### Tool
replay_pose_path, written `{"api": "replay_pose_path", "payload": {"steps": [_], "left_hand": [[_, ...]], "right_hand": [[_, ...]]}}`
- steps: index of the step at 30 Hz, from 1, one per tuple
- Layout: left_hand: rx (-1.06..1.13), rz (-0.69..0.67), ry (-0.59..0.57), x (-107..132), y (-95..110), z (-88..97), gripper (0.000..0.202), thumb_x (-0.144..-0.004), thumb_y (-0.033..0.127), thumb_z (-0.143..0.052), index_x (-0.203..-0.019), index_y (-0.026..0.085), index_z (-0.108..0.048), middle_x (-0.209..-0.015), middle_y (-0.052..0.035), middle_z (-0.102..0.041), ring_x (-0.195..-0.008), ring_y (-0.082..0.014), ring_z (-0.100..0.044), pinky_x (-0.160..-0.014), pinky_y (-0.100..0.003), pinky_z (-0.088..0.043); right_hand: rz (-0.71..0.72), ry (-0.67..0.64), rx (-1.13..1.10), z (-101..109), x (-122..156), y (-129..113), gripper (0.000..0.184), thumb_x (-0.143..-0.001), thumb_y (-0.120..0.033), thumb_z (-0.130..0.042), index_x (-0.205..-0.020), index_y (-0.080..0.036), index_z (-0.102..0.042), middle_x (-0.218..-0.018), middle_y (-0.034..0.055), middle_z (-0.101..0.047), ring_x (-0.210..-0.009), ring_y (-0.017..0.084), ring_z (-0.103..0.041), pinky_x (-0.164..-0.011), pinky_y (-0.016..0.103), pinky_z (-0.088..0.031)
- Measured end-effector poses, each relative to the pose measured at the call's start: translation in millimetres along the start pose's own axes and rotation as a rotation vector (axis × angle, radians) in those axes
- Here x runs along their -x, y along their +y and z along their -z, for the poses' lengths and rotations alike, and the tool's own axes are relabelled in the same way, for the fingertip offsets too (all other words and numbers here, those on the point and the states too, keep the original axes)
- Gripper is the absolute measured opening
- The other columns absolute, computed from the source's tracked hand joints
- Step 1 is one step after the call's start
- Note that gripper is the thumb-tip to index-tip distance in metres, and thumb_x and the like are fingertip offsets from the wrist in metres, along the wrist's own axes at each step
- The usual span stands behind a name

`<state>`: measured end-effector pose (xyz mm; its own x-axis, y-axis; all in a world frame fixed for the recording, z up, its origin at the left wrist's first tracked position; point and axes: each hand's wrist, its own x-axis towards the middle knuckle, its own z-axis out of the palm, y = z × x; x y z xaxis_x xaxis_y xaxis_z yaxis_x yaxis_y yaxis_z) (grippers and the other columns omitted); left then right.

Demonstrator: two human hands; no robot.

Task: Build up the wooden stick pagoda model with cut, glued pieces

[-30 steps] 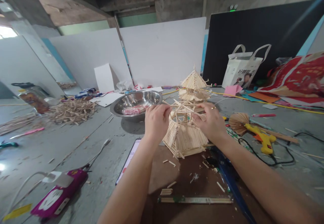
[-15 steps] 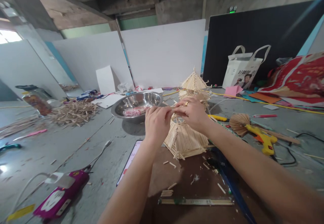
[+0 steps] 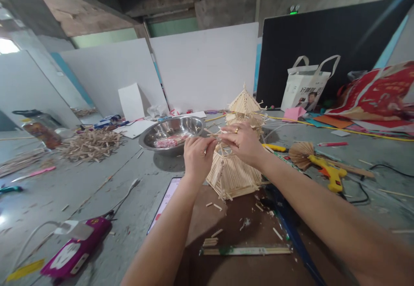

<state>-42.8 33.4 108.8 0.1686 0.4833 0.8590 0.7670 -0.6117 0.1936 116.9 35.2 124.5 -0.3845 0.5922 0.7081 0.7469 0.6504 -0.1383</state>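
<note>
My left hand [image 3: 197, 156] is closed, its thumb and fingertips pinched on a thin wooden stick [image 3: 211, 134]. My right hand [image 3: 244, 143] meets it at the fingertips, pinching at the stick's other end; whether this is one length or two pieces is hard to see. Just below both hands stands a sloped stick-built roof section [image 3: 234, 176] with an open frame on top, resting on a brown board [image 3: 223, 223]. Partly hidden behind my right hand rises a stick-built tower with a pointed roof [image 3: 245, 101].
A steel bowl [image 3: 145, 139] holding a pink-and-white packet stands left of the hands. A phone [image 3: 165, 202] lies by my left forearm, a purple power strip [image 3: 77, 247] further left. On the right are a yellow glue gun [image 3: 333, 174] and a fan-shaped brown piece [image 3: 300, 155].
The view has shifted slightly. My fingertips have drawn a little apart, and the stick, straight between them before, now shows ends at differing angles.
</note>
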Motion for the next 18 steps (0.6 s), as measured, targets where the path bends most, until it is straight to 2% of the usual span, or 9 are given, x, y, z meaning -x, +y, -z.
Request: {"api": "replay_pose_path", "payload": {"steps": [2, 4, 7, 10, 13, 18], "left_hand": [[-0.017, -0.011, 0.029, -1, 0, 0.5, 0.015, -0.076, 0.028, -0.050, -0.072, 0.021, -0.063, -0.068, -0.0017, -0.065, -0.071, -0.0164, -0.054, -0.073, -0.031, -0.039], [-0.003, 0.017, 0.065, -2, 0, 2.2, 0.015, -0.076, 0.028, -0.050, -0.072, 0.021, -0.063, -0.068, -0.0014, -0.064, -0.070, -0.0163, -0.053, -0.073, -0.030, -0.039], [0.064, 0.108, 0.103, -1, -1, 5.6, 0.013, -0.075, 0.028, -0.052, -0.072, 0.022, -0.063, -0.067, -0.0009, -0.063, -0.070, -0.0160, -0.054, -0.071, -0.029, -0.039], [0.141, 0.214, 0.112, 0, -2, 8.9, 0.014, -0.074, 0.030, -0.053, -0.071, 0.021, -0.063, -0.065, -0.0010, -0.063, -0.067, -0.0150, -0.055, -0.068, -0.027, -0.040], [0.230, 0.313, 0.129, -4, -2, 12.8, 0.015, -0.072, 0.033, -0.054, -0.071, 0.020, -0.063, -0.064, -0.0004, -0.063, -0.064, -0.0135, -0.055, -0.064, -0.026, -0.041], [0.525, 0.440, 0.230, -30, 9, 23.6, 0.015, -0.070, 0.034, -0.057, -0.070, 0.019, -0.062, -0.059, 0.0017, -0.060, -0.054, -0.0084, -0.052, -0.055, -0.021, -0.041]], "right_hand": [[-0.081, 0.075, 0.007, 13, 12, 2, 0.026, -0.083, -0.028, -0.040, -0.100, -0.019, -0.058, -0.108, 0.0053, -0.059, -0.101, 0.017, -0.048, -0.085, 0.032, -0.031], [-0.251, 0.080, 0.042, 30, 37, 8, 0.027, -0.082, -0.032, -0.039, -0.095, -0.018, -0.059, -0.096, 0.0054, -0.063, -0.091, 0.017, -0.053, -0.077, 0.028, -0.036], [-0.548, -0.147, 0.201, 51, 93, 23, 0.026, -0.079, -0.036, -0.039, -0.079, -0.021, -0.061, -0.073, 0.0020, -0.064, -0.071, 0.017, -0.056, -0.061, 0.027, -0.037], [-0.746, -0.382, 0.325, 62, 152, 42, 0.025, -0.076, -0.038, -0.042, -0.071, -0.022, -0.061, -0.072, 0.0032, -0.064, -0.069, 0.019, -0.058, -0.055, 0.027, -0.036], [-0.876, -0.421, 0.477, 68, 192, 61, 0.027, -0.077, -0.037, -0.039, -0.077, -0.022, -0.061, -0.076, 0.0066, -0.065, -0.071, 0.022, -0.059, -0.054, 0.029, -0.037], [-1.084, -0.437, 0.603, 75, 216, 86, 0.039, -0.078, -0.044, -0.034, -0.077, -0.018, -0.063, -0.074, 0.0142, -0.065, -0.070, 0.028, -0.060, -0.055, 0.034, -0.038]]}}
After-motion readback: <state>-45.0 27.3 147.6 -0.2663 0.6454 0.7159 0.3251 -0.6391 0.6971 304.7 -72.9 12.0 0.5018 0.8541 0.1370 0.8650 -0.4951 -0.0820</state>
